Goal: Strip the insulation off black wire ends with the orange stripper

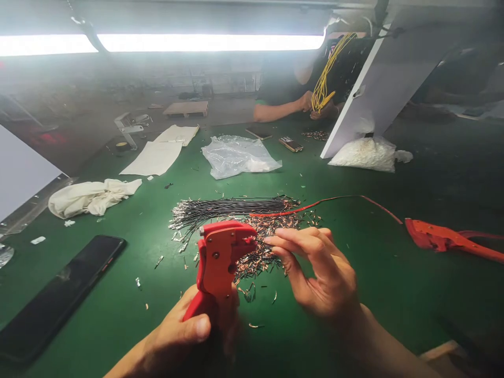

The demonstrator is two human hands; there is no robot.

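Near edge of the bench [394,283], centre: the hand tool [220,257] stands up in the left hand [185,331], with the right hand [318,273] just to its right, fingertips at the tool's head. Behind them lies the pile of terminals [271,226], and behind that the wire bundle [232,207], lying crosswise. Phone [59,294] at the near left corner, cloth [90,197] behind it. Second tool [444,239] off at the right edge. Plastic bag [238,155] towards the far edge, centre.

A green-covered bench [394,294] is lit from above by a long fluorescent tube [208,42], whose glare is spread across the top of the view. A white board [378,89] is propped at a slant on the far right of the bench. Beyond the bench, a dim grey floor [79,110] is seen, with a low wooden pallet [186,108] laid on it.
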